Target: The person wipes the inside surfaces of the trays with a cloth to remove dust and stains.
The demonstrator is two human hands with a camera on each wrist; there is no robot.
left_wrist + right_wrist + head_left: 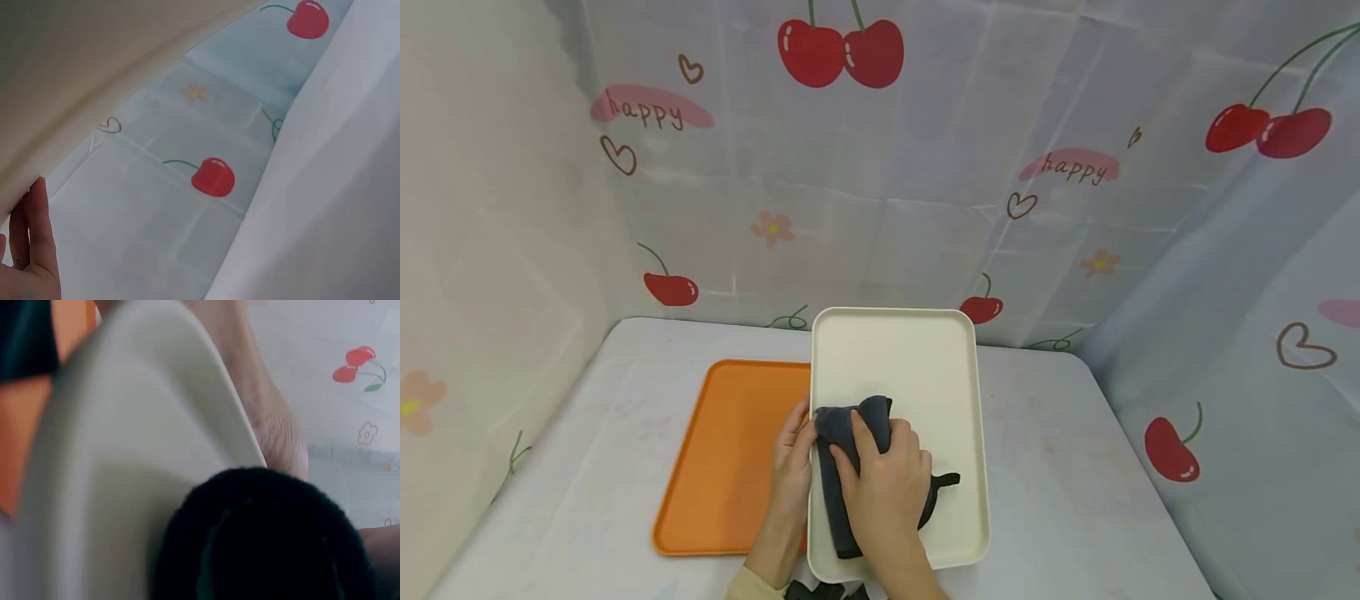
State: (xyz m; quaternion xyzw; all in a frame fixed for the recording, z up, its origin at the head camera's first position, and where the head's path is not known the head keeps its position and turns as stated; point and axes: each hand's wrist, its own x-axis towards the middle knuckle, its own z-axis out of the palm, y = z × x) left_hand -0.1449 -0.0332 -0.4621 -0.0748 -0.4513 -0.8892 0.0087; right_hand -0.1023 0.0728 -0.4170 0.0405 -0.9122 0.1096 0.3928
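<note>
Cloth (836,492) bunches on a smooth oblong tray (942,392).

The head camera looks forward and down over the worktop (1060,467), the left wrist's peers past the cream tray (895,358) toward the cherry-patterned curtain (147,187), and the right's sits very near that tray, which all three views share.

Reaching forward with both forearms (913,575), angled in toward each other and bare at the wrists (784,518). Pinching with the left hand (793,458), fingers (794,418) pointing forward. Gripping with the right hand (887,483), palm down, thumb (846,473) and forefinger (862,437) parted, the other fingers bent.
</note>
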